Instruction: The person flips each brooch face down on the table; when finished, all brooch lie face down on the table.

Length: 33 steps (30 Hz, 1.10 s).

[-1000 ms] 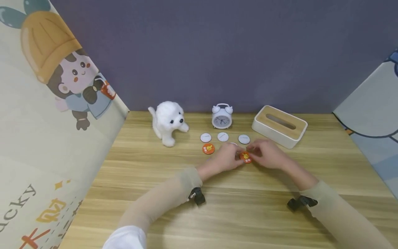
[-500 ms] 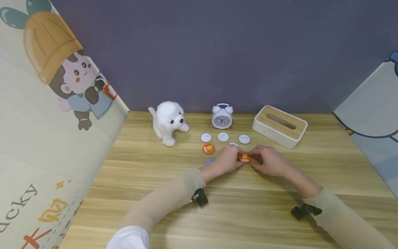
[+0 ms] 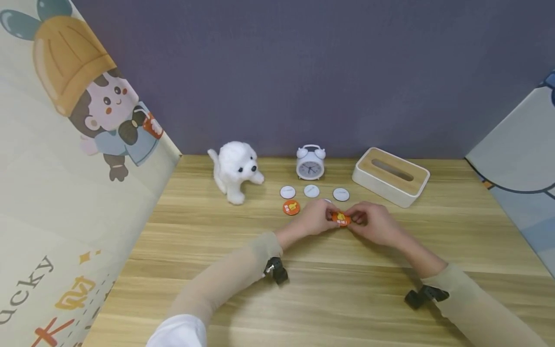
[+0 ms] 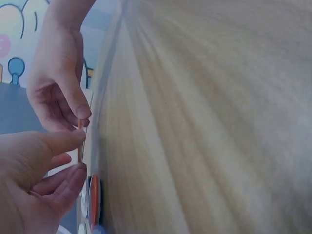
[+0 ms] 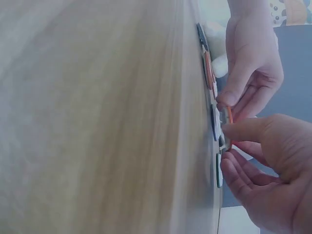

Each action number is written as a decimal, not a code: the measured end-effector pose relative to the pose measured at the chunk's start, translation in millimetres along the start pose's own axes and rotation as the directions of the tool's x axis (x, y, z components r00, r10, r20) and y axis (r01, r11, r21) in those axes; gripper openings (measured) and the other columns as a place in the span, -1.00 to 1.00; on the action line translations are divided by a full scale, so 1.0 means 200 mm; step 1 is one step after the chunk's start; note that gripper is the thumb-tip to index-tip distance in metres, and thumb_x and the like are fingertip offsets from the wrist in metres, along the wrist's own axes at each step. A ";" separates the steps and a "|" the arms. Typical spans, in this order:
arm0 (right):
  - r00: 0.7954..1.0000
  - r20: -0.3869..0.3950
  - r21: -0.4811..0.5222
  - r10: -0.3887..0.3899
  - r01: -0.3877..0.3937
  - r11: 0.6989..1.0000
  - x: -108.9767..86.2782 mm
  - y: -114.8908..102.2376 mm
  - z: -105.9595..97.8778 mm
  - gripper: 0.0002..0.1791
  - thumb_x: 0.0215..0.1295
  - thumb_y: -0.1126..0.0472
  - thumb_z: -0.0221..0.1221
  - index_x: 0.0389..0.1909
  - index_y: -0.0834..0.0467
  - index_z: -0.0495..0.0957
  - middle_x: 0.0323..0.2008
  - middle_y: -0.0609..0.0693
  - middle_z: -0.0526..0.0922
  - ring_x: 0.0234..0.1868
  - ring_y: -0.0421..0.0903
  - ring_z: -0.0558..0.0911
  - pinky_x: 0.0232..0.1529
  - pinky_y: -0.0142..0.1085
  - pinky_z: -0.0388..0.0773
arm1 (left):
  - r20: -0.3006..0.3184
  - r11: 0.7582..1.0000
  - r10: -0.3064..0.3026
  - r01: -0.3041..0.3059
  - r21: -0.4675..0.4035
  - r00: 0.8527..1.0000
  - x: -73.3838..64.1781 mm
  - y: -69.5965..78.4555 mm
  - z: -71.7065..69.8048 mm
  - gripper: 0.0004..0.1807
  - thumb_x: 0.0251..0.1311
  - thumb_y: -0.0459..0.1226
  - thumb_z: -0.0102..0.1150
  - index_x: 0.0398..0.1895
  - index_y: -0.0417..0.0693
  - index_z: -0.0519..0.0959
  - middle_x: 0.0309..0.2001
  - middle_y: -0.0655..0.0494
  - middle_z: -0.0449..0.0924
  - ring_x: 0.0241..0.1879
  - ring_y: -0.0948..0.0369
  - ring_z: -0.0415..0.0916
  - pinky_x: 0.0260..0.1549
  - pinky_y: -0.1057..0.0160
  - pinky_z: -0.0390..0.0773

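1 left hand [image 3: 314, 218] and 1 right hand [image 3: 377, 224], both bare, pinched opposite edges of a round orange badge with a yellow figure [image 3: 341, 219] in the head view. A 2nd orange badge [image 3: 291, 207] and 3 fully visible round white discs [image 3: 311, 191] lay nearby on the brown wood-grain tabletop [image 3: 347, 289]. Behind stood a white plush dog [image 3: 236, 171] and a white twin-bell alarm clock [image 3: 310, 168]. Left wrist view: held badge edge-on, both hands clamped on it. Right wrist view: same grip, badge raised above the tabletop.
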State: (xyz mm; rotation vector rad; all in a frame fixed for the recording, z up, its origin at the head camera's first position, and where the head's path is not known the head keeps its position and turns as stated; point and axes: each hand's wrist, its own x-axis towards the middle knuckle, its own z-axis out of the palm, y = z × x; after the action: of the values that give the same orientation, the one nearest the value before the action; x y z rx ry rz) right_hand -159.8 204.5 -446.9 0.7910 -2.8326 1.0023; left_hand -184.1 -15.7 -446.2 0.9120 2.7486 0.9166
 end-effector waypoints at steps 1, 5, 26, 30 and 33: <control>1.000 -0.015 0.013 -0.001 0.002 1.000 0.00 0.00 0.00 -0.75 0.15 0.40 0.49 -0.13 0.23 0.76 -0.24 0.05 0.79 -0.26 -0.11 0.75 -0.21 -0.35 0.76 | -0.009 1.000 0.003 -0.003 -0.011 1.000 0.00 -0.01 -0.01 -0.64 0.23 -0.21 0.55 0.08 -0.07 0.79 -0.17 0.11 0.85 -0.34 0.42 0.63 -0.36 0.64 0.50; 0.997 -0.079 0.047 -0.019 0.023 0.999 0.01 0.00 -0.01 -0.75 0.13 0.42 0.51 -0.17 0.20 0.76 -0.26 0.03 0.80 -0.29 -0.14 0.74 -0.24 -0.39 0.76 | -0.042 0.989 -0.005 -0.002 -0.151 0.999 0.00 -0.03 -0.04 -0.61 0.22 -0.24 0.55 0.11 -0.12 0.77 -0.07 0.03 0.86 -0.18 0.34 0.79 -0.22 0.62 0.65; 0.966 -0.258 0.120 -0.001 0.033 0.992 0.03 -0.04 -0.04 -0.87 0.33 0.38 0.41 -0.13 0.23 0.82 -0.18 0.12 0.88 -0.28 -0.54 0.70 -0.23 -0.67 0.66 | -0.317 0.888 -0.114 -0.046 -0.457 0.941 -0.03 -0.01 -0.08 -0.74 0.40 -0.26 0.39 0.05 -0.19 0.79 -0.01 -0.06 0.85 -0.11 0.16 0.85 -0.26 0.54 0.72; 0.957 -0.289 0.132 -0.001 0.041 0.990 0.04 -0.05 -0.05 -0.87 0.34 0.39 0.40 -0.13 0.25 0.81 -0.19 0.14 0.87 -0.29 -0.57 0.67 -0.26 -0.67 0.66 | -0.368 0.902 -0.061 -0.107 -0.417 0.928 -0.04 0.00 -0.08 -0.74 0.45 -0.31 0.32 0.10 -0.25 0.76 -0.05 -0.13 0.84 -0.17 0.15 0.85 -0.29 0.55 0.72; 0.957 -0.291 0.131 -0.012 0.052 0.990 0.05 -0.05 -0.05 -0.86 0.35 0.39 0.39 -0.10 0.26 0.79 -0.21 0.14 0.87 -0.30 -0.54 0.67 -0.27 -0.66 0.65 | -0.377 0.914 -0.017 -0.138 -0.382 0.926 -0.04 0.01 -0.07 -0.69 0.44 -0.35 0.32 0.16 -0.30 0.71 -0.02 -0.19 0.82 -0.16 0.07 0.86 -0.25 0.56 0.73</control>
State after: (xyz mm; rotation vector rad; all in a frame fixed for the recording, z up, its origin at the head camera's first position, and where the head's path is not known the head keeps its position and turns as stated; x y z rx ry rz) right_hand -164.1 199.4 -430.9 0.6359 -2.5177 1.2089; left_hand -179.6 -26.7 -434.4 0.8172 2.6492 1.7530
